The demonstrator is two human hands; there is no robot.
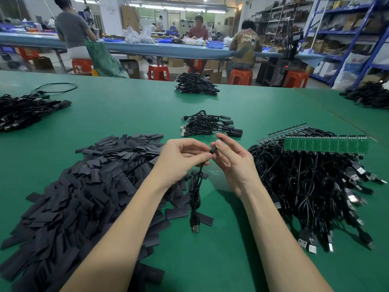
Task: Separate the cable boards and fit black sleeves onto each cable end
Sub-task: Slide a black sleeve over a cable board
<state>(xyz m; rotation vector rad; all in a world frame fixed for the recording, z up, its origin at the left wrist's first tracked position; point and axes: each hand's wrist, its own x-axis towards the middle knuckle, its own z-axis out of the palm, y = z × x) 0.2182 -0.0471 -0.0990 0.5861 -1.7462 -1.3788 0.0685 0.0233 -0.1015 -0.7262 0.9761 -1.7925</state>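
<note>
Above the green table (126,114), my left hand (181,159) pinches the upper end of a black USB cable (195,190). The cable hangs down, and its USB plug (195,226) lies on the table. My right hand (233,161) pinches a black sleeve (213,149) at that same cable end, between thumb and fingers. A big heap of flat black sleeves (80,186) covers the table on the left. A strip of green cable boards (324,145) with attached cables (311,186) lies to the right. A small pile of sleeved cables (208,125) sits just beyond my hands.
More cable bundles lie at the far centre (195,85), far left (25,110) and far right (368,95) of the table. Beyond the table, people sit on red stools (159,71) at a long blue bench (160,48). Shelving (347,39) stands at the right.
</note>
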